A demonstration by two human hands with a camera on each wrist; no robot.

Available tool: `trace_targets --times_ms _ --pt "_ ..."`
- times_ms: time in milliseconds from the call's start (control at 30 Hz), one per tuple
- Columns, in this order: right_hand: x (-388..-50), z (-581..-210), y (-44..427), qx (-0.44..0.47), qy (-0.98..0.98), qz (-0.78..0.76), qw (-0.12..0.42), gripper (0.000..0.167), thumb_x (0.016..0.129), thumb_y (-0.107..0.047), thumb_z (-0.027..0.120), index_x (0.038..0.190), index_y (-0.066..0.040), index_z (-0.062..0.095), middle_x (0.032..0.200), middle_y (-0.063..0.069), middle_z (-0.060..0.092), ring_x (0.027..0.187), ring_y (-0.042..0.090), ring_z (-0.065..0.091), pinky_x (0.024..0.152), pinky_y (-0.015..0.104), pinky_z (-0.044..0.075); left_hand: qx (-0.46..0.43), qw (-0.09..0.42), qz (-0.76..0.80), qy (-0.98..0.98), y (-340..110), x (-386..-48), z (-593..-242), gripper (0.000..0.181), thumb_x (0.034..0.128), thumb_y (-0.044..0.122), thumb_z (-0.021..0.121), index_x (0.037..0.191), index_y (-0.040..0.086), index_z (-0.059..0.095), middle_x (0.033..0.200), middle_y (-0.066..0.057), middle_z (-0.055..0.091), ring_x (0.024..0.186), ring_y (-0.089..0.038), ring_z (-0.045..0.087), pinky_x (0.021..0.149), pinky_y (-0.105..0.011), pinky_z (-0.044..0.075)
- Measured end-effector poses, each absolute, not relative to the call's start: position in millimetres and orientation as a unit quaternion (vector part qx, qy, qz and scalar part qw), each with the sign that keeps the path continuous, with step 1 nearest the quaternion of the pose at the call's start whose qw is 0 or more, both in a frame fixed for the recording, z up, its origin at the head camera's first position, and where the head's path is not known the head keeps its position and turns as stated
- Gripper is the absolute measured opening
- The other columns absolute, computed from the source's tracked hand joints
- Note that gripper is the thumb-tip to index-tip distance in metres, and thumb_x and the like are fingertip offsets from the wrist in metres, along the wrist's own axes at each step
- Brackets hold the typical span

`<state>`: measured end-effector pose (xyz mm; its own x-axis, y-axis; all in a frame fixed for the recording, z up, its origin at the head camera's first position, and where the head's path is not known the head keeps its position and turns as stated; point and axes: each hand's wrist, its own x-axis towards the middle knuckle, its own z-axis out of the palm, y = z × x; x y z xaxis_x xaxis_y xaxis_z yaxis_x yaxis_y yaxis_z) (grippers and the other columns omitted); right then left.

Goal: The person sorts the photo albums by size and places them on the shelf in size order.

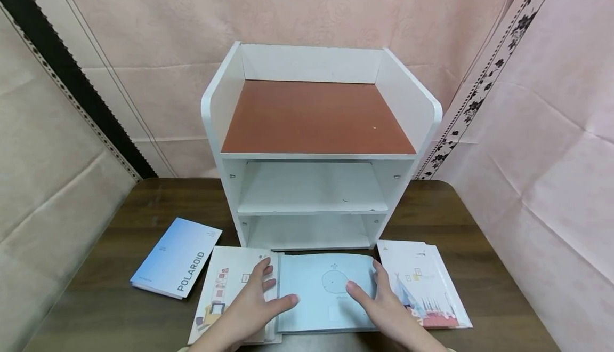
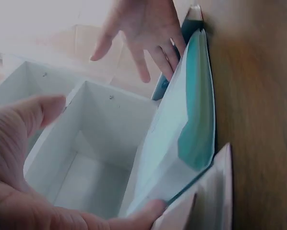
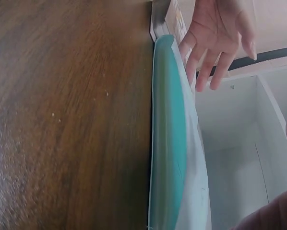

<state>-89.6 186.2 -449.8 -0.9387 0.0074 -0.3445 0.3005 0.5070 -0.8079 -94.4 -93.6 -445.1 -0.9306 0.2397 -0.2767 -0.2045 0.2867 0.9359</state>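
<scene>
A light blue album (image 1: 312, 312) with a faint round drawing on its cover lies flat on the table, in front of a small white shelf. My left hand (image 1: 256, 301) is at its left edge, thumb extended over the cover, fingers spread over a white illustrated book (image 1: 235, 261). At the album's right edge my right hand (image 1: 381, 306) has its thumb above the cover and its fingers loosely bent. The left wrist view shows the album's turquoise page edges (image 2: 196, 139), a little raised. Neither hand grips it; the right wrist view hides most of my right hand.
The white shelf (image 1: 314, 157) has a brown top board and two open compartments. Another white illustrated book (image 1: 414, 266) lies right of the album. A blue book marked POLAROID (image 1: 175, 253) lies on the left of the dark wooden table (image 1: 105, 320). Pale cloth (image 1: 312, 10) hangs around.
</scene>
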Motion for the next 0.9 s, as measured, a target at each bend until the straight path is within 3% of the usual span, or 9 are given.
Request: trace_targets --times_ms 333,600,900 --pt "-87.7 -453.5 186.7 0.082 0.855 -0.494 0.134 0.105 0.088 -0.057 0.062 0.152 -0.001 -0.001 0.151 0.037 0.012 0.14 0.048 0.013 0.109 0.064 0.014 -0.003 0.182 0.66 0.729 -92.0 -94.2 -451.5 0.095 0.084 0.027 0.077 0.146 -0.013 0.017 0.143 -0.033 0.034 0.13 -0.045 0.039 0.097 -0.046 0.046" --pt "-87.9 -453.8 187.0 0.081 0.861 -0.484 0.131 0.105 0.088 -0.058 0.061 0.152 -0.001 -0.001 0.151 0.037 0.013 0.14 0.047 0.014 0.109 0.063 0.015 0.005 0.187 0.68 0.709 -90.1 -93.9 -454.1 0.084 0.0872 0.021 0.073 0.143 -0.016 0.023 0.14 -0.033 0.038 0.129 -0.045 0.039 0.102 -0.047 0.041" --pt "-86.1 -452.9 186.6 0.074 0.862 -0.486 0.127 0.106 0.088 -0.057 0.061 0.153 -0.002 -0.001 0.152 0.035 0.013 0.141 0.045 0.014 0.111 0.061 0.015 -0.01 0.179 0.661 0.729 -84.5 -94.7 -455.9 0.082 0.0837 0.022 0.077 0.143 -0.011 0.03 0.128 -0.019 0.051 0.118 -0.032 0.048 0.098 -0.047 0.042"
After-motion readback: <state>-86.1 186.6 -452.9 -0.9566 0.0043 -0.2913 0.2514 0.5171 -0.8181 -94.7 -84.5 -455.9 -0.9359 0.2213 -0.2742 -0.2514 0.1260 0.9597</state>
